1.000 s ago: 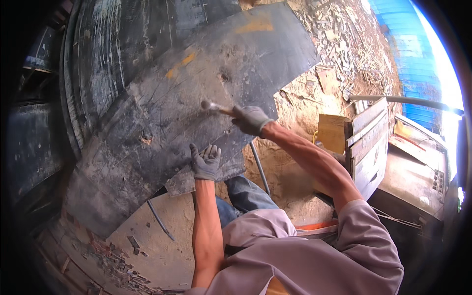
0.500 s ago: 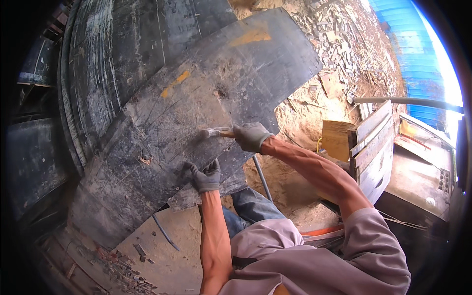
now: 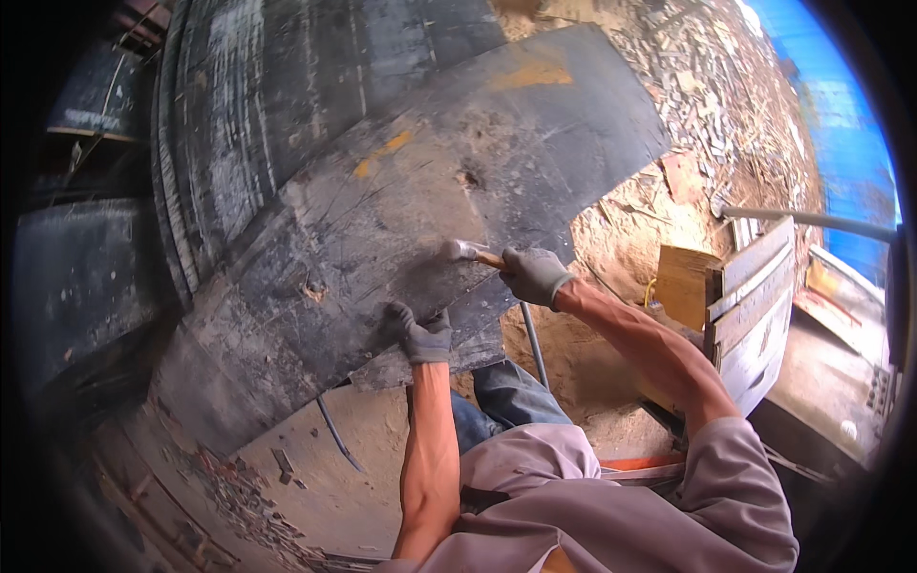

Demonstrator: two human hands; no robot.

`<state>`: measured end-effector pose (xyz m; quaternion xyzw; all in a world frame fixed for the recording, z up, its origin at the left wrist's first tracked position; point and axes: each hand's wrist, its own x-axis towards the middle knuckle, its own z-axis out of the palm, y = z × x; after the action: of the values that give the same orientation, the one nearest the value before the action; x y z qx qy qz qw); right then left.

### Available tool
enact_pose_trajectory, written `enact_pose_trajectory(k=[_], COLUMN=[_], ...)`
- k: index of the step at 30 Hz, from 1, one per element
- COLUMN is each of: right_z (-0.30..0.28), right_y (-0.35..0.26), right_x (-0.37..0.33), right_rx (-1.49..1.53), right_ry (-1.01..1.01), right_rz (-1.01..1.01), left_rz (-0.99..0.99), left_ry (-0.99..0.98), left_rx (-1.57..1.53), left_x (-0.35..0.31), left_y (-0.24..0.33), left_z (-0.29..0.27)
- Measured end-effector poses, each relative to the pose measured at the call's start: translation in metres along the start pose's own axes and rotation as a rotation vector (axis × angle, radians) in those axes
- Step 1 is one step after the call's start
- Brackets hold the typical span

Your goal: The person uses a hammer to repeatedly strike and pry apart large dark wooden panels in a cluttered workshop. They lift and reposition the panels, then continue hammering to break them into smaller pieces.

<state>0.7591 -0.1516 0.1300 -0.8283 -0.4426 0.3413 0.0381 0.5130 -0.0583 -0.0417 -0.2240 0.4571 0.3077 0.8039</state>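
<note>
Upper L we see dark sheets (image 3: 310, 95), then scuffed dark board (image 3: 401, 215) ctr, wood scraps (image 3: 740, 110), blue wall (image 3: 855, 162) far R. Our gloved L hand (image 3: 423, 336) at board's near edge, fingers part-curled, can't tell if gripping. Our gloved R hand (image 3: 535, 275) wrapped round hammer (image 3: 489, 259), blurry head over board.
</note>
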Motion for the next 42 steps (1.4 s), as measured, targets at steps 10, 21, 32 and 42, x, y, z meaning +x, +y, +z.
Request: enact_pose_trajectory(k=[10,21,32,42], right_z=[0.023,0.018,0.025,0.007], right_y=[0.020,-0.031,0.008,-0.007], right_x=[-0.009,0.011,0.001,-0.015], right_rx=[0.091,-0.048,-0.025,-0.057], right_ry=[0.072,-0.090,-0.010,-0.187], right_rz=[-0.086,0.076,-0.021,0.142], left_rz=[0.094,0.092,0.209,0.249], left_ry=[0.087,-0.014,-0.019,-0.009], left_rx=[0.002,-0.096,0.133,-0.050], left_x=[-0.003,0.001,0.024,0.023], left_y=[-0.012,-0.015,-0.023,-0.007], left_z=[0.010,-0.001,-0.027,-0.027])
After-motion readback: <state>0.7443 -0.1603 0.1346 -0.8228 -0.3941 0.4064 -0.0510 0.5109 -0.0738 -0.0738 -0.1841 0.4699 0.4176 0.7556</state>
